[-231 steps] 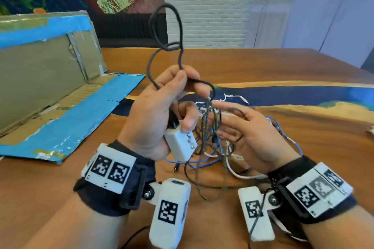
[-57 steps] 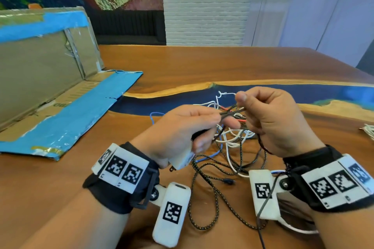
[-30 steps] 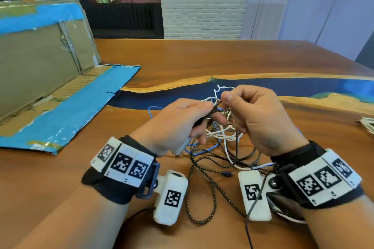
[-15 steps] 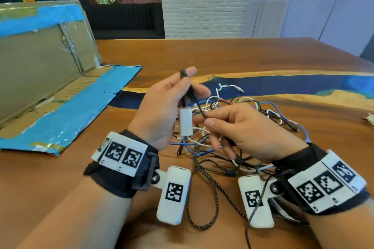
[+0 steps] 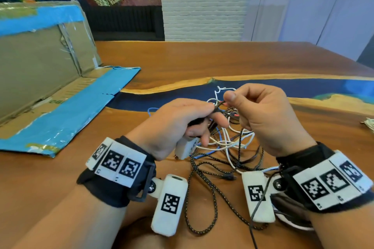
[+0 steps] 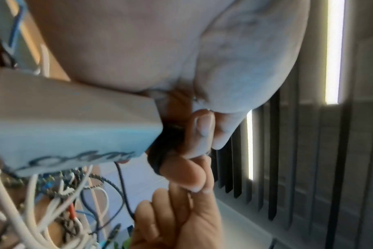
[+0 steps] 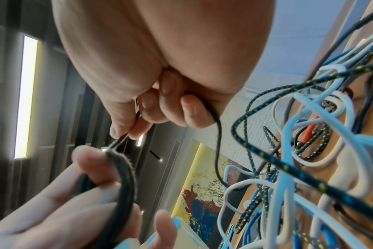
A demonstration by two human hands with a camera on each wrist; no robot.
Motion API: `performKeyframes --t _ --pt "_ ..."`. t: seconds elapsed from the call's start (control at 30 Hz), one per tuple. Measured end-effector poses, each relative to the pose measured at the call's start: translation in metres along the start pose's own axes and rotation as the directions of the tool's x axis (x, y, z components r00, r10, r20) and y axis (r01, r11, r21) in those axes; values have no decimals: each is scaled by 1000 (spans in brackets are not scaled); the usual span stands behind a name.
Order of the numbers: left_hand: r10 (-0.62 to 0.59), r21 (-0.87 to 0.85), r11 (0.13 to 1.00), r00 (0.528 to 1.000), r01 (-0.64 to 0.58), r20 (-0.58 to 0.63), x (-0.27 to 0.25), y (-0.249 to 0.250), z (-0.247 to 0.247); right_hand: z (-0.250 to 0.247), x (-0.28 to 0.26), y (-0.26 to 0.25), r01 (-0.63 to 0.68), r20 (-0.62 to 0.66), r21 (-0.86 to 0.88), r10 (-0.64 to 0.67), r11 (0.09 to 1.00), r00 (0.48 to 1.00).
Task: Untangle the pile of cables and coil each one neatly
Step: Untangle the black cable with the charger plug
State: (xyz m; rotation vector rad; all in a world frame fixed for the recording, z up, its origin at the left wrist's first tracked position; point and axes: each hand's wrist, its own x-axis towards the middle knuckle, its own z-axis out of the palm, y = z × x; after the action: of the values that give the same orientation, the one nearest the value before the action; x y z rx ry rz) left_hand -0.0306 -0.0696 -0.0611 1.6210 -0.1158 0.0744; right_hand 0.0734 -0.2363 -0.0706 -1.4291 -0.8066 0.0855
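both hands, left hand (image 5: 178,121) and right hand (image 5: 263,115), pinch a dark fuzzy cable (image 5: 217,105) mid-frame, stretched left-right between them.

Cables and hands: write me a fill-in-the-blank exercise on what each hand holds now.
1. The left hand holds a white ____ and coiled black cable.
2. The right hand pinches the cable between thumb and ____.
3. The tangle lies on the ____ table.
4. Left of the hands lies a cardboard box with ____ tape.

Missing: charger; forefinger; wooden; blue
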Motion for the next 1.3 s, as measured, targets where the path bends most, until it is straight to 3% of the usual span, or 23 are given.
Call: performKeyframes --t 0.1,0.23,0.4,0.53,0.67,0.77,0.9,1.03,1.17,1.3 --pt "26 -204 978 999 -31 -28 -2 5 -2 -3 1 2 -20 -5 11 21 1000 1000" --pt "121 -391 906 985 -160 -123 -1 11 -1 -3 0 4 -77 117 -18 78 997 990" --pt "180 -378 874 926 -305 -332 3 9 2 7 -6 3 -118 312 -132 154 984 937" --pt "235 -133 942 889 -308 -393 7 4 -4 11 -11 1 -81 434 -184 155 980 888" --pt "190 174 975 925 -139 -329 9 0 -8 16 -14 0 -84 423 -10 80 996 903" --pt "104 230 972 973 -55 -206 4 2 -4 14 -11 -2 -77 292 87 48 993 955" --pt "48 290 957 998 -32 -48 1 6 2 12 -8 -4 -84 142 183 58 979 988" --pt "24 133 991 998 -32 60 -3 6 7 8 -5 1 -32 73 116 24 993 997" --pt "100 -206 972 993 -110 -55 -2 10 5 2 -1 6 -113 56 170 105 979 993" --pt "165 -438 873 975 -214 -148 -3 16 7 3 -2 8 -111 167 -50 118 993 979"
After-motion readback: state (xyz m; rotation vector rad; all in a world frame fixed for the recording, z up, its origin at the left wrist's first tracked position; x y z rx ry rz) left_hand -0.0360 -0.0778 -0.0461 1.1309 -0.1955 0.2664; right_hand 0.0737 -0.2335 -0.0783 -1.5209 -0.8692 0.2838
